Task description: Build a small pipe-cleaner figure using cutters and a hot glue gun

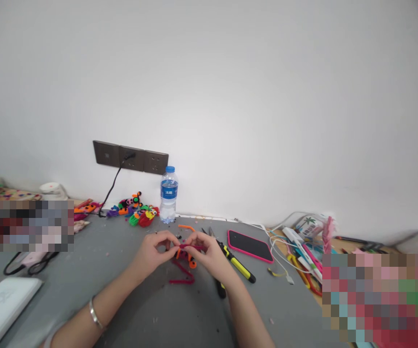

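Note:
Both hands meet over the grey table mat (129,304). My left hand (160,249) pinches a dark red fuzzy stem (182,279) between thumb and fingertips. From the right, my right hand (203,249) pinches the same stem a short way along. The stem's lower part hangs in a zigzag bend beneath the fingers. An orange piece with black spots (192,262) shows just under my right hand, partly hidden by the fingers. Behind the hands lies a loose orange stem (187,227).
A water bottle (168,195) stands by the wall, beside colourful fuzzy figures (145,216). Yellow-and-black pliers (241,267) and a pink-cased phone (250,245) lie right of the hands. Cables and bright stems crowd the far right. A white device (7,309) lies front left.

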Available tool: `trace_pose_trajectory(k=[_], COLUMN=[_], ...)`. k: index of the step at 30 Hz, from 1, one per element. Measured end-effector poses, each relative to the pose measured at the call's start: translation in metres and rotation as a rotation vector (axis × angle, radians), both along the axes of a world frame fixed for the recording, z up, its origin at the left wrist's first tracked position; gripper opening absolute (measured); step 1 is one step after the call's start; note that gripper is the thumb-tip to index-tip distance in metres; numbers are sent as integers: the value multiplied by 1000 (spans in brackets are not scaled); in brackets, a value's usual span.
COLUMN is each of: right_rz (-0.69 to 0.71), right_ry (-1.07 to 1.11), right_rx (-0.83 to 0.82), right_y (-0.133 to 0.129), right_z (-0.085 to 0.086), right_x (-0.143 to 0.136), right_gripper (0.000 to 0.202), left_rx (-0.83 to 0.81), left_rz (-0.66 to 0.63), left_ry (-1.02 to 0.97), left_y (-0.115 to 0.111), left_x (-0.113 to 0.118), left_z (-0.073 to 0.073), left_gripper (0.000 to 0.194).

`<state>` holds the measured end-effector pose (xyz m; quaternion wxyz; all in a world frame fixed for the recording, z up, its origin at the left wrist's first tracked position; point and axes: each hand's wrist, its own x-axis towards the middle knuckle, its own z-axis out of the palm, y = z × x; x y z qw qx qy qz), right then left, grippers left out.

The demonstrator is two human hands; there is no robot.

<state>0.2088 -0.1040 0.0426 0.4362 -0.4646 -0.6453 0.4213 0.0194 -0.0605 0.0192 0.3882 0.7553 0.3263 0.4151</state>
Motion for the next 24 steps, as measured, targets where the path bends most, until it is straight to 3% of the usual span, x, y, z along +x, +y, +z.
trace_pose_trajectory(k=[12, 24], right_rz=[-11, 152], right_ry=[9, 11], right_rx=[15, -31], right_y=[1, -3], right_z=[-3, 3], right_x=[1, 10], right_gripper=[17, 25], left_rx=[-108, -231], left_rz=[-30, -176], left_ry=[-87, -119], left_y=[-1, -4], left_x=[0, 0], left_z=[3, 4], left_gripper=[6, 5])
